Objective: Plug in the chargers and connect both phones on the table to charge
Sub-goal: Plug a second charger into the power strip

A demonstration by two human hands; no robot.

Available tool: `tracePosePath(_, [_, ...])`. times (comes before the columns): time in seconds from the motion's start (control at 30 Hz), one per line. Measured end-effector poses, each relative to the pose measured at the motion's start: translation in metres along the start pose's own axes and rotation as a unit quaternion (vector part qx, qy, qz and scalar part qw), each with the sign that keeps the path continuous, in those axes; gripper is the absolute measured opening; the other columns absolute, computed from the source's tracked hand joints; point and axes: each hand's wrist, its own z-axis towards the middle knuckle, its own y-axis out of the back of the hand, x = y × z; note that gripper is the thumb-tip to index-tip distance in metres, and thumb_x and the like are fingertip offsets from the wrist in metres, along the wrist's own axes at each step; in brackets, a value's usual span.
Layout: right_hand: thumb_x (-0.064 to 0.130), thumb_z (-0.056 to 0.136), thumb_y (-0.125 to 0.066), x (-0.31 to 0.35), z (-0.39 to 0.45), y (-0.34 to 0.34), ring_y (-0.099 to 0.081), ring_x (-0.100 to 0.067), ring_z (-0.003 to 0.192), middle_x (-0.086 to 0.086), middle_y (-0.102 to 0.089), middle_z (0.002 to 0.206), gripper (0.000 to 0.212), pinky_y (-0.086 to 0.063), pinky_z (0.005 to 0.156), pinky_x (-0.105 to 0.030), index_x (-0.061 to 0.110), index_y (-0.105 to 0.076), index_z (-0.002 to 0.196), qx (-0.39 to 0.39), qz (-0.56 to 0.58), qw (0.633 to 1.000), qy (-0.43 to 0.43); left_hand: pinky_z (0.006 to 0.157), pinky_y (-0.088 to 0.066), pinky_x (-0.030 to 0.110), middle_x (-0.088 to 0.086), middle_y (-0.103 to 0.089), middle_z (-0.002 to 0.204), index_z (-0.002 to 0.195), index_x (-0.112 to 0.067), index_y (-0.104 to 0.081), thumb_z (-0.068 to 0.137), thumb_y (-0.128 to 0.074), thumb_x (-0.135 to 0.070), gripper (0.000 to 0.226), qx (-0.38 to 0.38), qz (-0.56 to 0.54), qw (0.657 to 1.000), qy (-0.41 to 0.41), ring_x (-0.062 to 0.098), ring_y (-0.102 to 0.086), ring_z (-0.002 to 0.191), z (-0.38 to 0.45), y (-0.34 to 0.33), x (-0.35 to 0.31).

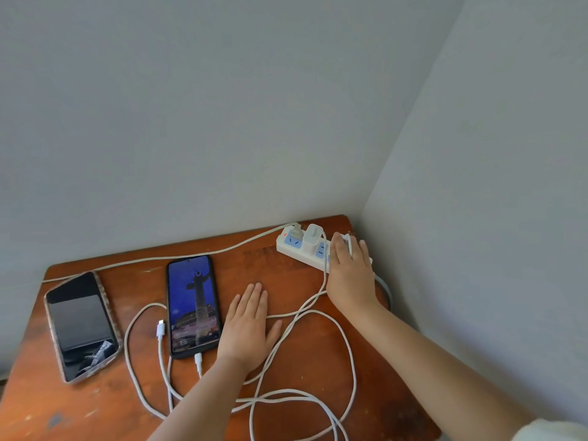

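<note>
A phone with a lit blue screen (194,305) lies mid-table with a white cable plug (198,361) in its bottom port. A dark-screened phone (81,326) in a patterned case lies at the left, nothing plugged into it. A loose white cable end (161,329) rests between the phones. A white power strip (297,248) at the back right holds a white charger (311,238). My right hand (350,275) covers the strip's right end, fingers around a second white charger (345,241). My left hand (249,326) lies flat and open on the table.
White cables (318,396) loop across the front of the brown wooden table (318,345). The strip's own cord (191,256) runs along the back edge to the left. Grey walls meet in a corner just behind the strip.
</note>
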Motion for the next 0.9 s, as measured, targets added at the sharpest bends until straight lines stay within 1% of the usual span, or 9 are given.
tracePosePath(0.13, [0.009,0.092,-0.051,0.006,0.002,-0.001,-0.014,-0.034,0.14,-0.015,-0.022,0.151,0.061,-0.017,0.115,-0.043,0.004,-0.015,0.141,0.009,0.01,1.0,-0.012,0.106,0.015,0.031,0.002,0.003,0.154,0.142,-0.016,0.0,0.091,-0.019,-0.053,0.066,-0.001,0.004,1.0,0.003,0.016,0.011,0.14,0.0,-0.001,0.001])
tracePosePath(0.23, [0.009,0.093,-0.048,0.004,0.001,-0.002,-0.014,-0.033,0.14,-0.014,-0.021,0.152,0.06,-0.022,0.114,-0.042,0.003,-0.013,0.141,0.009,0.008,1.0,-0.002,0.106,0.016,0.03,0.002,0.002,0.155,0.142,-0.016,0.0,0.09,-0.019,-0.054,0.067,-0.003,0.005,1.0,0.003,0.016,0.01,0.14,0.0,-0.002,0.001])
tracePosePath(0.4, [0.01,0.089,-0.054,-0.005,-0.002,0.001,-0.021,-0.032,0.138,-0.014,-0.025,0.15,0.065,-0.034,0.108,-0.043,0.007,-0.015,0.141,0.005,0.034,0.999,-0.019,0.105,0.015,0.03,0.001,0.003,0.155,0.142,-0.018,0.001,0.09,-0.019,-0.055,0.067,-0.001,0.001,1.0,0.006,0.016,0.01,0.14,0.0,-0.004,0.001])
tracePosePath(0.6, [0.016,0.091,-0.054,0.002,0.001,-0.001,-0.018,-0.031,0.139,-0.012,-0.024,0.151,0.065,-0.03,0.111,-0.04,0.005,-0.015,0.141,0.003,0.026,0.999,-0.026,0.105,0.016,0.03,0.001,0.003,0.155,0.142,-0.018,0.002,0.089,-0.019,-0.056,0.068,0.003,0.005,1.0,0.013,0.016,0.01,0.14,0.001,-0.006,0.001])
tracePosePath(0.7, [0.016,0.091,-0.053,0.003,0.002,-0.002,-0.016,-0.03,0.14,-0.014,-0.023,0.151,0.065,-0.028,0.112,-0.04,0.006,-0.013,0.141,0.003,0.044,0.998,-0.039,0.106,0.015,0.03,0.001,0.003,0.155,0.142,-0.017,0.001,0.09,-0.019,-0.055,0.067,0.001,0.009,1.0,0.012,0.016,0.01,0.14,0.002,-0.005,0.001])
tracePosePath(0.9, [0.012,0.089,-0.055,-0.004,-0.002,0.0,-0.019,-0.032,0.139,-0.015,-0.026,0.15,0.064,-0.034,0.108,-0.042,0.005,-0.017,0.141,-0.004,0.035,0.999,-0.017,0.105,0.015,0.03,0.001,0.002,0.155,0.142,-0.018,0.001,0.09,-0.02,-0.055,0.067,0.001,0.01,1.0,0.012,0.016,0.009,0.14,0.001,-0.006,0.001])
